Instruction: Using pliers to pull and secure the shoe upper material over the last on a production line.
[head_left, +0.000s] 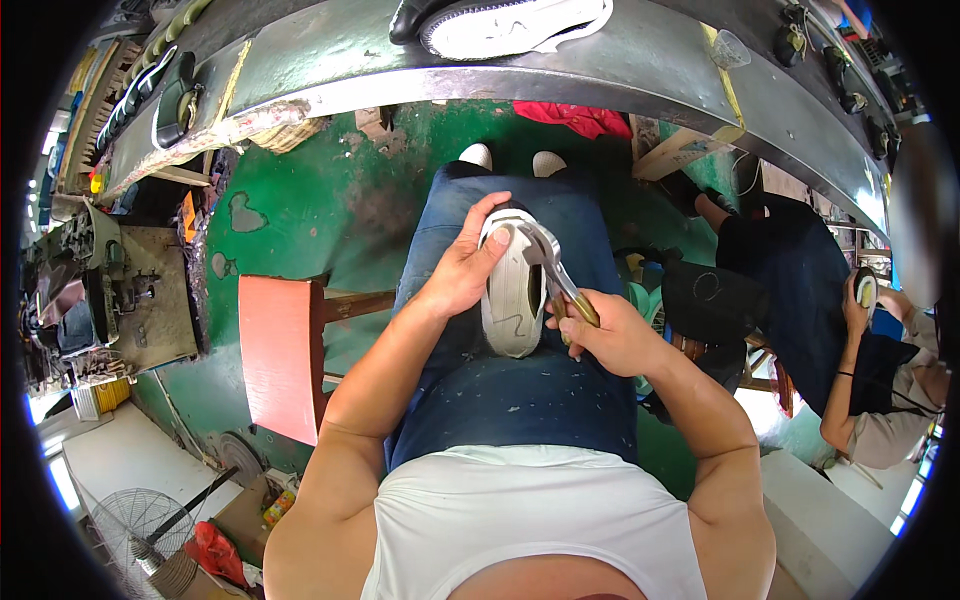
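On my lap lies a shoe with its pale sole turned up, one end pointing away from me. My left hand grips the far end of it, the thumb pressed on the sole and the fingers round the side. A pair of pincers with a metal head and brownish handles is in my right hand. The pincers' head rests against the shoe's far right edge, near my left thumb. Whether the jaws bite on the shoe's material I cannot tell.
Ahead runs a metal workbench with a white-soled shoe on it; dark shoes lie further left. A reddish seat stands left, a fan behind it. At right, a co-worker holds another shoe.
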